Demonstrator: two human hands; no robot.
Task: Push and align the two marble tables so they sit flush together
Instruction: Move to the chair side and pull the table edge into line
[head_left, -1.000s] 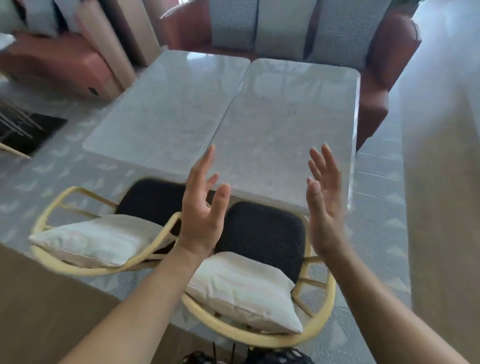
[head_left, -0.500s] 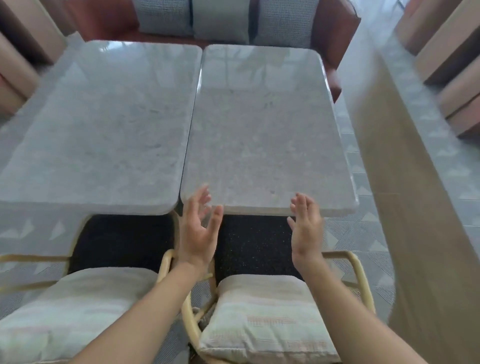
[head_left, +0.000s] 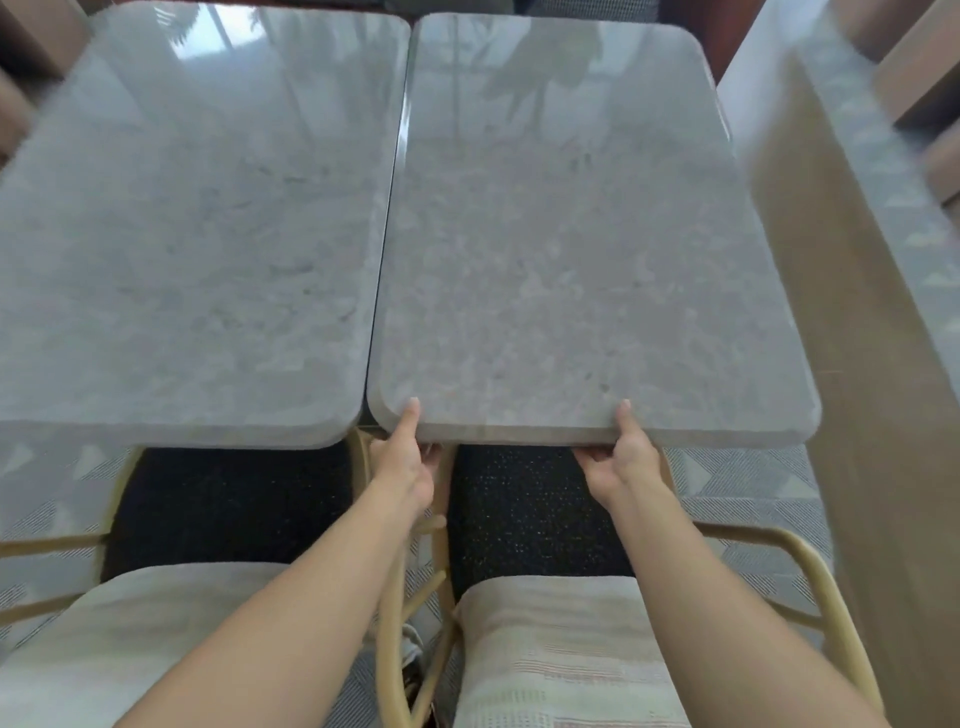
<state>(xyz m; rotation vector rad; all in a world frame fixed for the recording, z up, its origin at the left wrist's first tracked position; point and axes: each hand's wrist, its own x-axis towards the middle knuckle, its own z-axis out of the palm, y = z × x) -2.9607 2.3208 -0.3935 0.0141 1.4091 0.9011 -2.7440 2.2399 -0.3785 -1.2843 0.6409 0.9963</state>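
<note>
- Both hands are on the right table (head_left: 571, 249), which fills the middle and right of the frame; the left table (head_left: 192, 223) lies alongside it at centre left.
- Left hand (head_left: 404, 457) clamps the near edge close to the lower-left corner: thumb on top, fingers (head_left: 430, 451) curled underneath.
- Right hand (head_left: 623, 457) takes the same grip further right along that edge, thumb up, fingers tucked below.
- A thin dark seam (head_left: 392, 208) runs between the two tops, so they look close but not quite flush.
- The near edges don't line up either: the right top sits slightly higher in the frame than the left one.
- Best play, I'd say: shove sideways toward frame left with even force from both hands, so the top doesn't twist.
- Then ease it toward the bottom of the frame until the near edges match.
- Watch the chairs (head_left: 535, 519) under the edge; they crowd the wrists.
- Keep the left fingers clear of the seam, since that gap could pinch.
</note>
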